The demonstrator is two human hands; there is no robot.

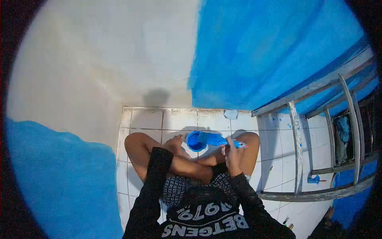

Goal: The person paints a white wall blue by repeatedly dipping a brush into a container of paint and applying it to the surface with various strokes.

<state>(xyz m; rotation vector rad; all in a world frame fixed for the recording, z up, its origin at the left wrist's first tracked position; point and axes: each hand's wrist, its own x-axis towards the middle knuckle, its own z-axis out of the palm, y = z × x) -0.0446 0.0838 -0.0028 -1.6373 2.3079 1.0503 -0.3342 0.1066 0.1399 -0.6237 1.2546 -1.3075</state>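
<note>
A round paint container (192,147) with blue paint inside stands on the tiles in front of my crossed legs. My left hand (175,145) is at its left side, fingers curved against the wall; part of the grip is hard to make out. A wide paintbrush (215,139), its bristles coated in blue, lies level over the right part of the container's rim. My right hand (231,150) is closed around its paint-smeared handle, above my right knee.
Ahead rises a wall, pale (159,47) on the left and blue (246,51) on the right. A low blue band (59,171) covers the left wall. On the right leans a paint-spotted ladder (295,139). Behind it another blue-stained brush (314,179) lies on the floor. A pale scrap (230,114) sits by the wall.
</note>
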